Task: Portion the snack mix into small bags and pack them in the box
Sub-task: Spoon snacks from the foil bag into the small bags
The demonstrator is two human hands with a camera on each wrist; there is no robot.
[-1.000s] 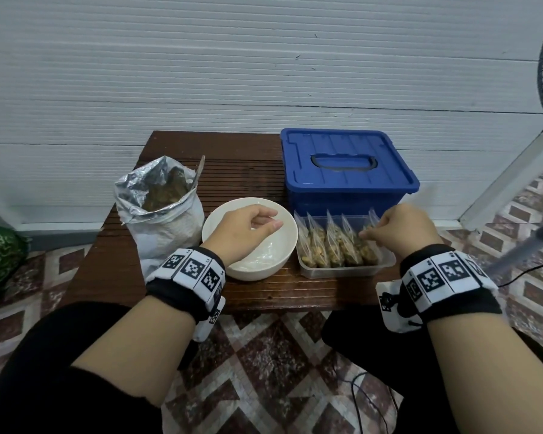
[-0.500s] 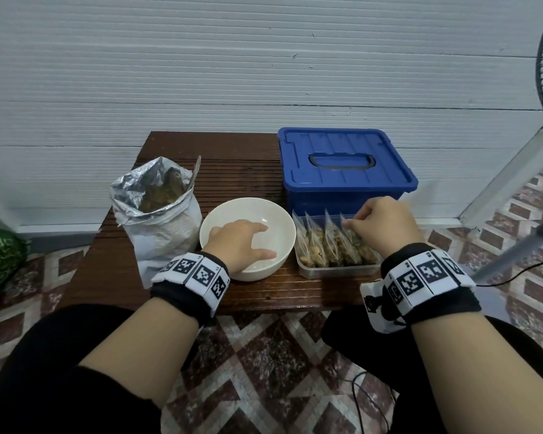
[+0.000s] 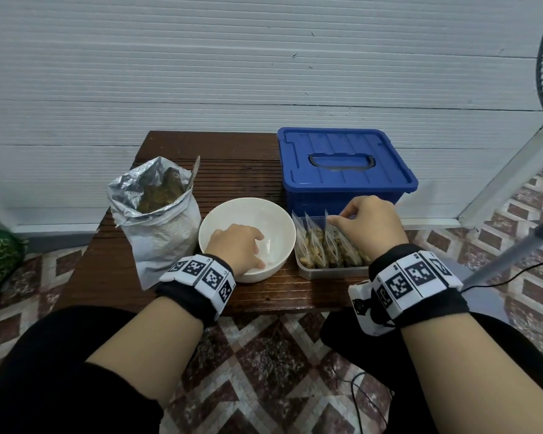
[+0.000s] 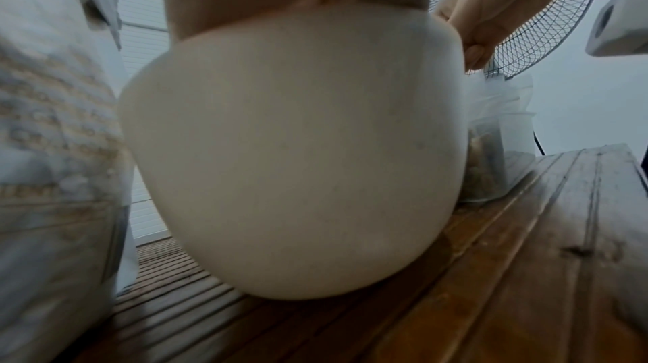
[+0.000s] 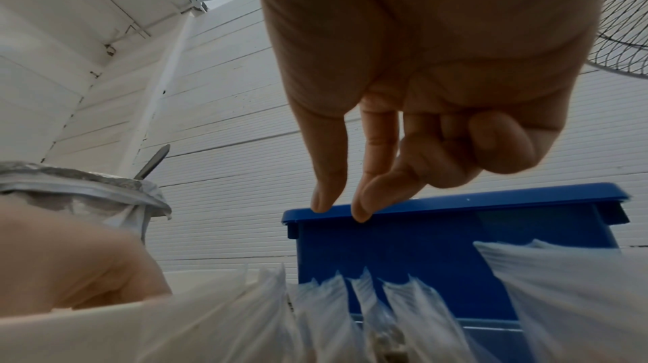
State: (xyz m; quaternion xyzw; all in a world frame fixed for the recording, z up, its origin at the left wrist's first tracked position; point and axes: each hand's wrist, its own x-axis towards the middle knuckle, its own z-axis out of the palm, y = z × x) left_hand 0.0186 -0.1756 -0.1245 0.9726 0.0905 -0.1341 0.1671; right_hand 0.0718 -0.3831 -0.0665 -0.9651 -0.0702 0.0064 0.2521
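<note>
Box (image 3: 345,170): solid blue. Bowl (image 3: 273,220): plain white. Snack bag (image 3: 157,220): silver foil lining, white outside. Table (image 3: 242,170): dark brown, ribbed slats. Wristbands (image 3: 201,274): black with black-and-white square markers. Floor (image 3: 264,364): maroon-and-white diamond tiles.

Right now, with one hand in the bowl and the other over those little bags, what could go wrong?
The small bags stand packed close in the clear tray; lifting one with the right hand might drag its neighbours out. The blue box is lidded, so nothing can go in yet. The left hand resting in the white bowl could tip it.
</note>
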